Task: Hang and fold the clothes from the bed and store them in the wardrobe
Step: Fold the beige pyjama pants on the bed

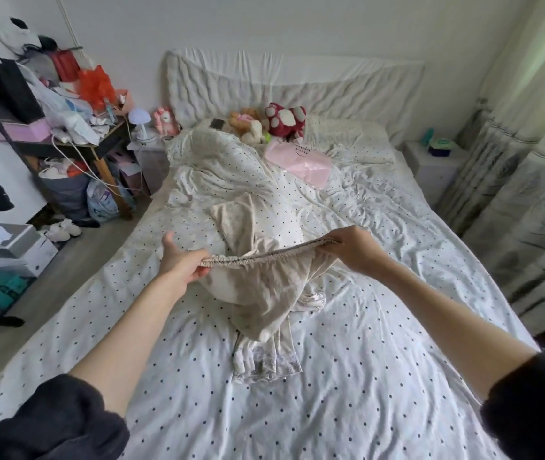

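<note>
Dark, fuzzy rolled-back sleeves (55, 423) at the bottom corners, bare forearms reaching out over a wide bed in a white, wrinkled cotton sheet with small dark dots (347, 393). Left hand (181, 262) pinching one end of a gathered elastic waistband, thumb raised; right hand (354, 247) clamped on the other end, hands well apart, band pulled taut between them. Beige, soft, crumpled trousers (264, 293) hanging from that band above mid-bed, lower folds resting on the sheet, one leg trailing back toward the heaped duvet. Just beneath, nearer the camera, a pale flat garment with a grey lace-patterned hem (264, 360) lying on the sheet, partly covered by the trousers. Farther up, a rumpled dotted duvet (218, 167), a glossy pink plastic bag (301, 161), a red-and-white plush toy (286, 121) and smaller soft toys against a quilted white headboard cover (264, 88). At left, a cluttered wooden-legged side table (98, 144) piled with bags, papers and orange tissue, a white mushroom-shaped lamp (140, 119) beside it, stacked boxes and slippers on grey floorboards. At right, a white bedside cabinet (430, 164) and pale curtains with grey leaf print (530, 210)
</note>
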The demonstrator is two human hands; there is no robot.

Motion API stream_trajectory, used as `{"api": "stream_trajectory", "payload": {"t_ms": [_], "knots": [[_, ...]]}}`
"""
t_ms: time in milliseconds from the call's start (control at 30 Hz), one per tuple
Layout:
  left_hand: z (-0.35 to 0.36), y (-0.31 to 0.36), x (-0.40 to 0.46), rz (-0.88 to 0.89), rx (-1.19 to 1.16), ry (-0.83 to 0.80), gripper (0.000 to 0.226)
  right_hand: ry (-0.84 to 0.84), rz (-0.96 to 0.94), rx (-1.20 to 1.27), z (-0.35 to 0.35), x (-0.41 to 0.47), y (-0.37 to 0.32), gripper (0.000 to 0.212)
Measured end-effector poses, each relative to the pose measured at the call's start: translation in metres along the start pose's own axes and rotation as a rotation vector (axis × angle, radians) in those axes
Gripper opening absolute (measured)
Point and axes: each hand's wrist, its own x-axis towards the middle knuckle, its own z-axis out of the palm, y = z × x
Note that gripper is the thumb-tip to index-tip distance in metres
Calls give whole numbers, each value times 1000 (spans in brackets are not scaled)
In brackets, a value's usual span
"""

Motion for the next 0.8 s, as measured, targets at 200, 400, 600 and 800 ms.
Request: {"api": "stream_trajectory", "payload": {"t_ms": [200,400,600,800], "knots": [[-20,31,-3,380,602,-340,27,125,70,-13,-25,17,-5,21],[-25,117,-15,827,668,146,5,384,27,-63,-97,52,-63,18],[-44,234,-58,1106,391,292,18,668,-37,319,-196,58,-123,12],[-62,305,-105,1258,196,345,34,818,-227,468,-256,31,-159,14]]}}
